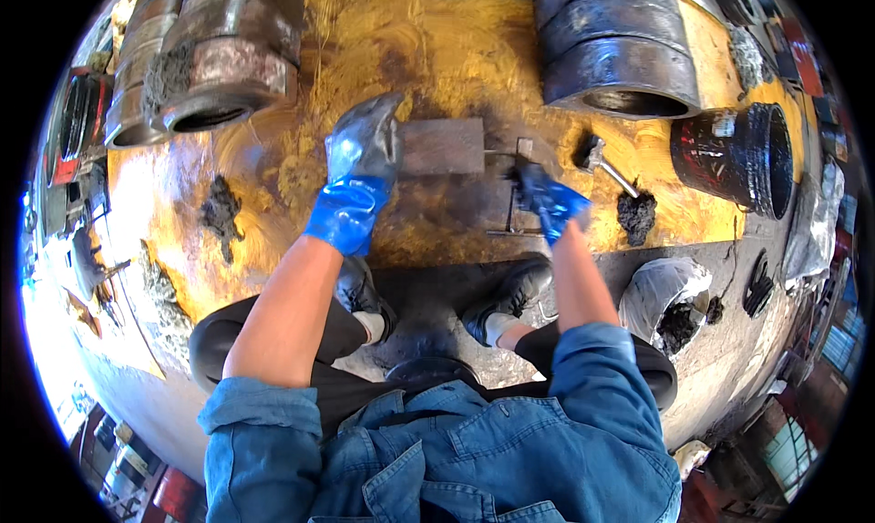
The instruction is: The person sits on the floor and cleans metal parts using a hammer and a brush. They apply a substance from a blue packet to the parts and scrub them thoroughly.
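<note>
My left hand, in a blue glove smeared grey, is closed around the left end of a flat, brownish rectangular block. A thin rod shows off the block's right end. To the right, my right hand, also in a blue glove with darkened fingers, is over a thin metal frame on the yellow, stained sheet. Motion blurs its fingers, so what they hold, if anything, cannot be made out. A small metal piece lies just beyond those fingers.
Right of my right hand lies a hammer, its handle end at a dark clump. A black bucket lies farther right. Large metal rings stand far left and far right. A plastic bag sits near my right knee.
</note>
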A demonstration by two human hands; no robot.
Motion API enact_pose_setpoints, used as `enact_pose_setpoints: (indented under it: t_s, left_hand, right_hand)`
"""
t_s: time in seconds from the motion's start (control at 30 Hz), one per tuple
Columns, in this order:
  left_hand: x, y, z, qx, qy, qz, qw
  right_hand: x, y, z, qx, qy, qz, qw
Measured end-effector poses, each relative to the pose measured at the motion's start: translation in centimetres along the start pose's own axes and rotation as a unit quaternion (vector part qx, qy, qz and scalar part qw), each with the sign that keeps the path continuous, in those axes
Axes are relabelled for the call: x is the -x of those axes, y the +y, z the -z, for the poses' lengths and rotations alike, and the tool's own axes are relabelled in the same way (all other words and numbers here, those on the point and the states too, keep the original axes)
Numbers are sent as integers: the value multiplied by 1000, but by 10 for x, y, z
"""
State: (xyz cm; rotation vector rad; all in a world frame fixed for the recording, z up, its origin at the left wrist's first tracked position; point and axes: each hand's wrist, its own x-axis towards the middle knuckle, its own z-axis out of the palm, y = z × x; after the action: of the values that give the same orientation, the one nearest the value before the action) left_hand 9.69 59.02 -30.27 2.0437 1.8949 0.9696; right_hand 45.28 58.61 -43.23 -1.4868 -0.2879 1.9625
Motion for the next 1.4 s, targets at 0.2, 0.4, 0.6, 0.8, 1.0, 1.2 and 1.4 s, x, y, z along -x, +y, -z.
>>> enact_pose_setpoints:
  t_s: [0.2,0.4,0.6,0.8,1.0,1.2,1.4]
  left_hand:
    - [-3,0,-3,-6,2,3,1000]
    - [-7,-4,-2,-25,-20,-22,999]
    - [-4,0,-2,-12,-21,-17,1000]
    - [-6,-4,-5,-39,-16,-37,998]
    - [-4,2,2,-18,-15,-21,1000]
    - [-11,12,2,-30,-23,-25,999]
    - [-1,-10,2,-43,-10,-19,999]
  right_hand:
    - [16,-22,-49,178,-25,-13,984]
    - [5,0,-47,220,24,79,972]
    - [9,-30,-39,312,3,-33,949]
    - [4,9,-66,140,60,76,985]
    - [6,-14,-22,144,-24,-3,989]
    - [-29,17,-31,-29,40,-54,997]
    - [5,-1,-45,87,-28,-42,995]
